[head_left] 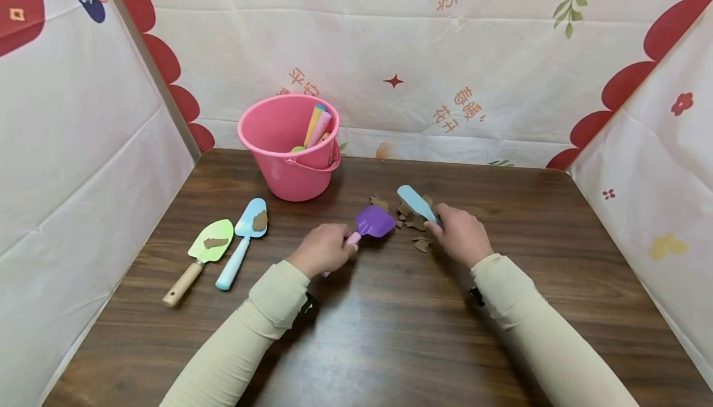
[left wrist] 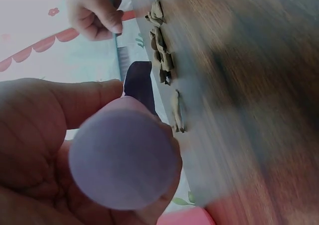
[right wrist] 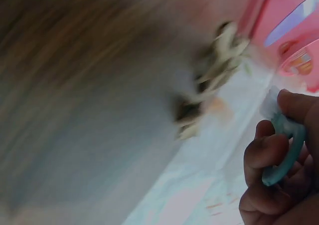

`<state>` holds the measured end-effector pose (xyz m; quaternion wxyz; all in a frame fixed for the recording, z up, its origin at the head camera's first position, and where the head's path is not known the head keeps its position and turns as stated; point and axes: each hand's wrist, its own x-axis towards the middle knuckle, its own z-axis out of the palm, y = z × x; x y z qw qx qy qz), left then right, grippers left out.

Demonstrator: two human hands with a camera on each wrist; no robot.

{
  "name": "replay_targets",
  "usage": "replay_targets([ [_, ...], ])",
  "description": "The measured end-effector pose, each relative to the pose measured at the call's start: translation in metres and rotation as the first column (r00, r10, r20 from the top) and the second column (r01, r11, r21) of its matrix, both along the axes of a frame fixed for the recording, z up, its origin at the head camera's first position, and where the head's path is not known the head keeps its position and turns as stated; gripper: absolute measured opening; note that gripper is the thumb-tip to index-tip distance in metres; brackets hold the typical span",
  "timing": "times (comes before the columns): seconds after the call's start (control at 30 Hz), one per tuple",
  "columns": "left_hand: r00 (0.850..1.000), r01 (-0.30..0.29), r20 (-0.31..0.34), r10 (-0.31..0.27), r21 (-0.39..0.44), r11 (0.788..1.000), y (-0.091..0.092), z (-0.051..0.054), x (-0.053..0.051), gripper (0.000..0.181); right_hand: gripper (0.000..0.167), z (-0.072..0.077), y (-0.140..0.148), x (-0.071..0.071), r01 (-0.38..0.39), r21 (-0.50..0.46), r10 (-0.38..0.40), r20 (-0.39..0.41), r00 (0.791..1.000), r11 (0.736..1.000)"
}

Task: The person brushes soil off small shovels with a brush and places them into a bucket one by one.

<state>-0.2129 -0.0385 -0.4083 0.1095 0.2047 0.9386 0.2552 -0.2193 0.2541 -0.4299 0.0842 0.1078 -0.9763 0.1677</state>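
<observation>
Now our left grip [head_left: 325,247] curls round purple shovel [head_left: 375,221], likely so it faces brown bits [head_left: 414,222] on worktop [head_left: 356,345]. Our right grip [head_left: 462,234] curls round blue scraper [head_left: 414,201], likely so it reaches bits.

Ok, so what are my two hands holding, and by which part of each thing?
Left grip: the purple shovel, by its pink handle. Right grip: the light blue tool, by its curved handle.
</observation>
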Motion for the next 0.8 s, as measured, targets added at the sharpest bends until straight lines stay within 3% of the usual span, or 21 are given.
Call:
replay_targets([
  [0.23,0.998,0.018,-0.054,-0.019,-0.009,1.0,0.004,0.0,0.002,0.015,0.019,0.012,-0.035,0.018,-0.216,0.029,0.217,-0.059,0.974,0.976],
  [0.37,0.997,0.03,-0.074,-0.03,-0.01,1.0,0.005,0.0,0.002,0.014,0.02,0.009,-0.04,0.021,-0.258,0.054,0.262,-0.059,0.963,0.964],
  [0.6,0.997,0.035,-0.064,-0.034,0.022,0.999,0.004,0.0,0.002,0.011,0.018,-0.007,-0.017,0.006,-0.14,0.027,0.139,0.019,0.99,0.99],
  [0.8,0.999,0.03,-0.045,-0.028,0.036,0.999,0.002,0.0,0.0,0.011,0.021,-0.005,-0.001,-0.002,-0.047,0.052,0.045,0.048,0.998,0.998],
])
